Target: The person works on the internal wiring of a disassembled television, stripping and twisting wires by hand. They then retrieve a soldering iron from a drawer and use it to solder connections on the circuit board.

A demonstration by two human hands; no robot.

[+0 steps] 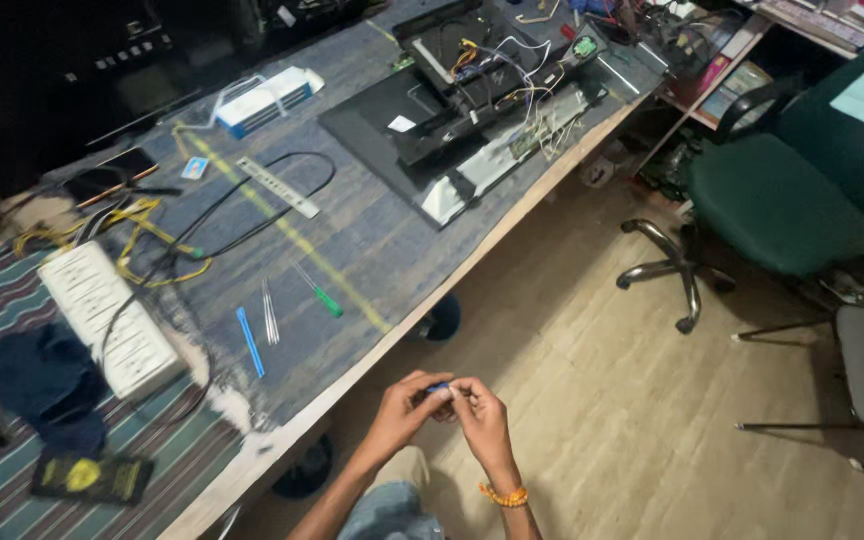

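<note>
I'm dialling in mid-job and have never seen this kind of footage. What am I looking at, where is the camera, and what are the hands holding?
There is no machine here: one camera sits on a person's head and looks down at their two bare hands. The left hand and right hand meet in front of the bench and pinch a small blue object between the fingertips; it is too small to identify. On the cloth-covered workbench lie a green-handled screwdriver, tweezers, a blue stick, a white power strip, and an opened flat-screen set with exposed wires. A green office chair stands on the wooden floor.
</note>
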